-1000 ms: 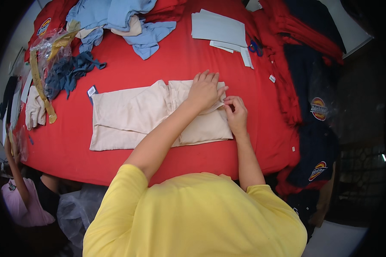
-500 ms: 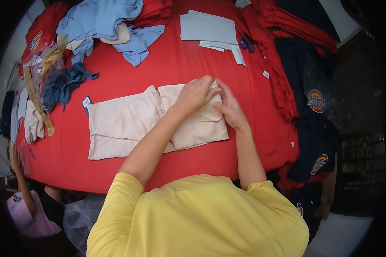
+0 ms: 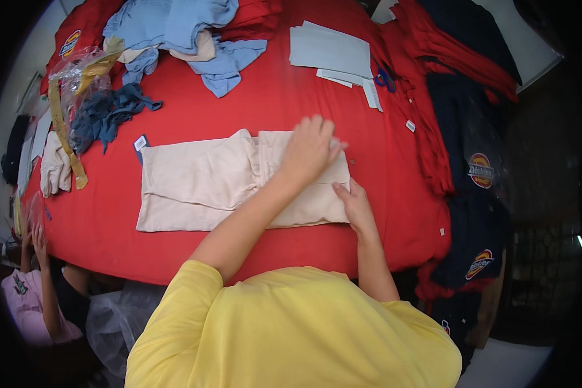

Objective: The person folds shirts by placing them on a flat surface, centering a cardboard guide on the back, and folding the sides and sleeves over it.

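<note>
A cream folded garment lies flat on the red-covered table, with a small dark tag and white label at its far left corner. My left hand reaches across to the garment's far right part. Its fingers are stretched out and slightly smeared by motion, and nothing shows in them. At the garment's right edge, my right hand has its thumb on top of the cloth, with the other fingers at the edge and partly hidden.
Light blue clothes are heaped at the far left, near dark blue cloth strips and clear plastic. Pale sheets and blue-handled scissors lie far right. Red and navy garments line the right side. Another person's hands show at lower left.
My hands have moved apart: the left lifted its fingers off the far right corner, the right slid nearer along the right edge. The garment's right part lies flatter. The view has shifted slightly.
</note>
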`<state>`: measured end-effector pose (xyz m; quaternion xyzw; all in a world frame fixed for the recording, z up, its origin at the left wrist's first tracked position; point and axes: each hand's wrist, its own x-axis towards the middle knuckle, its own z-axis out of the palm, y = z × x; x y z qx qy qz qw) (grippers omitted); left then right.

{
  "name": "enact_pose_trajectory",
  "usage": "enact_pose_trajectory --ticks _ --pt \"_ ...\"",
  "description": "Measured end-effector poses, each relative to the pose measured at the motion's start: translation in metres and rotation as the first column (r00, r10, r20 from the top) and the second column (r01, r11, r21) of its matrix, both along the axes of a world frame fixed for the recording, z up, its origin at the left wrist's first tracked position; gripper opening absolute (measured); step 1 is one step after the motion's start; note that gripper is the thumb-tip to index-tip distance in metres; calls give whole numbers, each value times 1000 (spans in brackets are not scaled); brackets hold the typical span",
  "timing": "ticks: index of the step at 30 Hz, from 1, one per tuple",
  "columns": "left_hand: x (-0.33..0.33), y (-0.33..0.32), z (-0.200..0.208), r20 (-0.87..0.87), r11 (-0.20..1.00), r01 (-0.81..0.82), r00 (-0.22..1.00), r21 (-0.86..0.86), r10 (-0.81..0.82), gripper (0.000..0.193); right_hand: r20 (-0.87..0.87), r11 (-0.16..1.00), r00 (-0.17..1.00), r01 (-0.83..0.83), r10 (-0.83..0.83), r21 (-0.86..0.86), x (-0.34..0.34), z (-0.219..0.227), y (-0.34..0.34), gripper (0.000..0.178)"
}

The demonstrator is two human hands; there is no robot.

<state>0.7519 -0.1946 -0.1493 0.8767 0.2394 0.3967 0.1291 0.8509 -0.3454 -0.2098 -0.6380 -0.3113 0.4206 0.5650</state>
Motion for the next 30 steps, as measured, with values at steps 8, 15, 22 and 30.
enact_pose_trajectory --ticks 8,15,22,30 --pt "-73 -13 34 -175 638 -9 964 -770 -198 45 147 847 862 -506 486 163 -36 76 3 61" --pt "-288 57 43 82 606 -14 988 -796 130 35 17 813 813 -582 581 38 -39 75 13 50" --pt "-369 75 -43 -429 416 -743 652 -524 625 42 37 747 753 -645 657 -162 -73 40 38 41" --pt "-348 64 -55 -362 374 -837 519 -400 774 46 180 872 861 -488 476 32 -130 2 125 26"
